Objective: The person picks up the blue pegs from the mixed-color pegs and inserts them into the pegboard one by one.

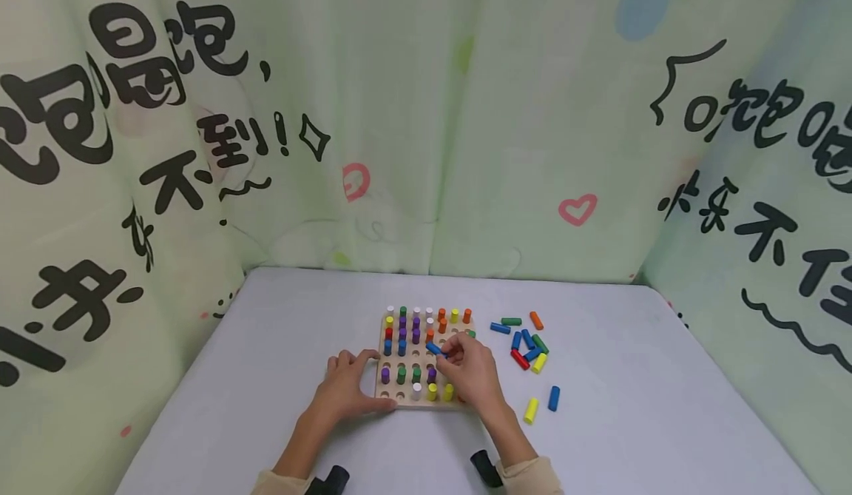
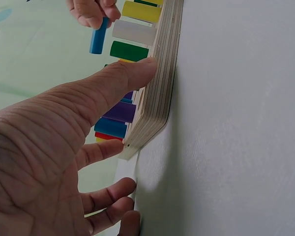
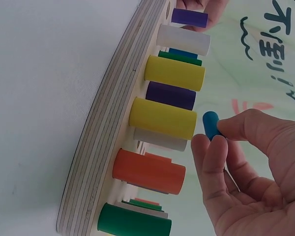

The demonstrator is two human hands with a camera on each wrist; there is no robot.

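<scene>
A wooden pegboard (image 1: 407,405) with rows of coloured pegs stands on the table in the head view. My left hand (image 1: 342,391) rests at its front left corner. The thumb lies along the front edge and the index finger touches the left side; the other fingers extend loosely, as the left wrist view shows. Over the board, my right hand (image 1: 475,373) pinches a blue peg (image 3: 211,123) between thumb and fingertips. That peg is tilted and apart from the pegs below it in the right wrist view. My right hand hides part of the board's right side.
Loose pegs lie right of the board: a green peg (image 1: 511,321), an orange peg (image 1: 535,320), a red peg (image 1: 520,359) and several others. Nearer the front are a yellow peg (image 1: 530,411) and a blue one. A printed curtain (image 1: 413,184) hangs behind the white table (image 1: 632,406).
</scene>
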